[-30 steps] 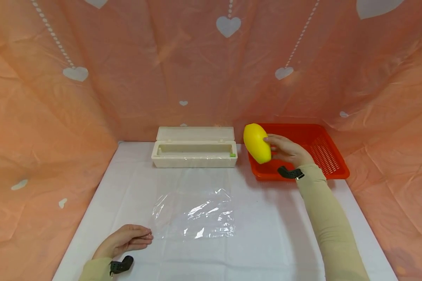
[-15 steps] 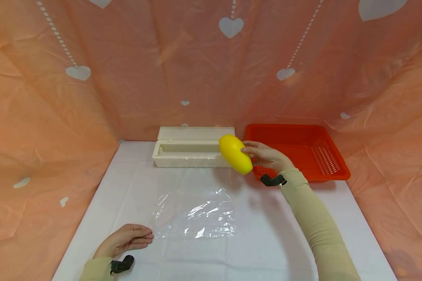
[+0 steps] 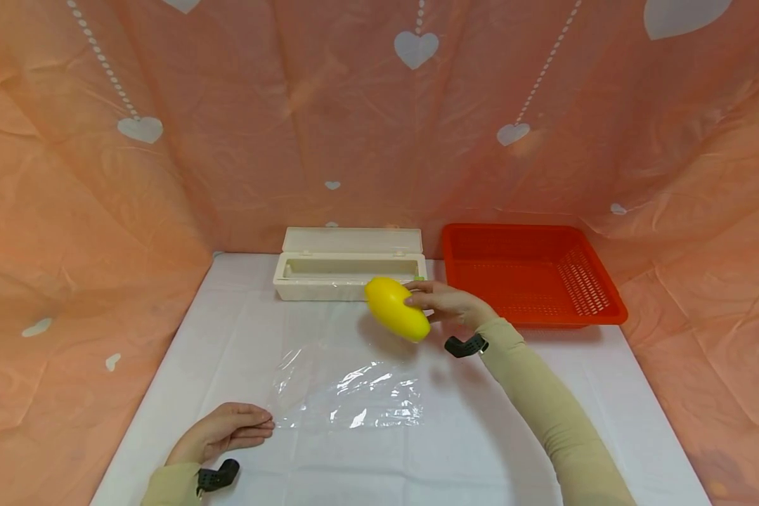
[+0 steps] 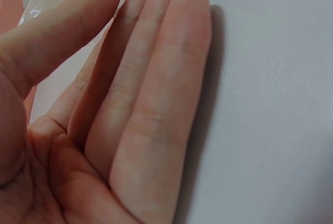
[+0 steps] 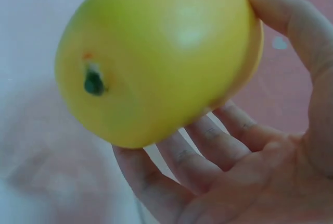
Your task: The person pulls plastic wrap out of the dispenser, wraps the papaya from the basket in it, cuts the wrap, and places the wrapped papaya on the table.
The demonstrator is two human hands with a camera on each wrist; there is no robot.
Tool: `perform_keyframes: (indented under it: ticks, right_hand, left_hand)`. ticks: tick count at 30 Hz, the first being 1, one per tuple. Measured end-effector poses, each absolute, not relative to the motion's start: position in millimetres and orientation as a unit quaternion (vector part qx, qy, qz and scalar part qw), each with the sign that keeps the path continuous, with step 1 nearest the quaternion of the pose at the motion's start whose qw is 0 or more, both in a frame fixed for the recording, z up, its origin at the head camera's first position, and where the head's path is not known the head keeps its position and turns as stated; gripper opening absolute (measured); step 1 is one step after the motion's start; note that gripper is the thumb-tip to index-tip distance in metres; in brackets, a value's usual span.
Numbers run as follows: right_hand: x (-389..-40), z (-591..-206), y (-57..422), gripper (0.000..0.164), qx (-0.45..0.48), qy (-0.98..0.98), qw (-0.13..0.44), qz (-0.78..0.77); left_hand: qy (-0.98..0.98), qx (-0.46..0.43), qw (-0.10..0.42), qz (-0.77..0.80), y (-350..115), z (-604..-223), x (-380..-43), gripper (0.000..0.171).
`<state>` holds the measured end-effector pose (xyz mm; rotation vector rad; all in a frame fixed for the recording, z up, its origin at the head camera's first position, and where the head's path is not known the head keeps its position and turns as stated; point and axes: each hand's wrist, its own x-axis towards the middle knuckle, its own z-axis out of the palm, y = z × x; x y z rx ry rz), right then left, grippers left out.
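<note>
My right hand (image 3: 449, 303) holds a smooth yellow fruit (image 3: 397, 309), mango-like in shape, above the far part of the clear plastic film. A small dark green stem end shows on the fruit (image 5: 156, 57) in the right wrist view, with the thumb on one side and the fingers on the other. The plastic film (image 3: 354, 393) runs out from an off-white cling film box (image 3: 348, 289) with its lid raised, and lies over the white table. At the film's near left corner, my left hand (image 3: 228, 430) pinches the edge between thumb and forefinger, its other fingers nearly straight.
A red plastic basket (image 3: 531, 281) with slotted sides stands at the back right, beside the box. Behind and along both sides of the white table (image 3: 500, 436) hangs an orange curtain (image 3: 354, 140) with white hearts.
My right hand has carried the yellow fruit from over the basket leftward and nearer, past the box's right end to above the film. The left hand stays at the film's corner.
</note>
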<state>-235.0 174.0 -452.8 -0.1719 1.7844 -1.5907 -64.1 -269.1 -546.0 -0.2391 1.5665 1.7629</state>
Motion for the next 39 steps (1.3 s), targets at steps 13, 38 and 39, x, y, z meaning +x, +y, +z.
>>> perform_keyframes:
  ticks: [13, 38, 39]
  right_hand:
    - [-218.5, -491.5, 121.1, 0.053, -0.111, 0.683, 0.438, -0.574]
    - [-209.7, -520.7, 89.0, 0.041, -0.142, 0.694, 0.432, -0.558]
    - [-209.3, -521.4, 89.0, 0.041, -0.141, 0.697, 0.428, -0.558]
  left_hand:
    - [0.607, -0.096, 0.375, 0.694, -268.5, -547.0, -63.4, 0.019]
    - [0.598, -0.105, 0.373, 0.702, -269.2, -547.7, -63.2, 0.020]
    - [0.598, -0.108, 0.372, 0.701, -268.8, -547.7, -63.3, 0.021]
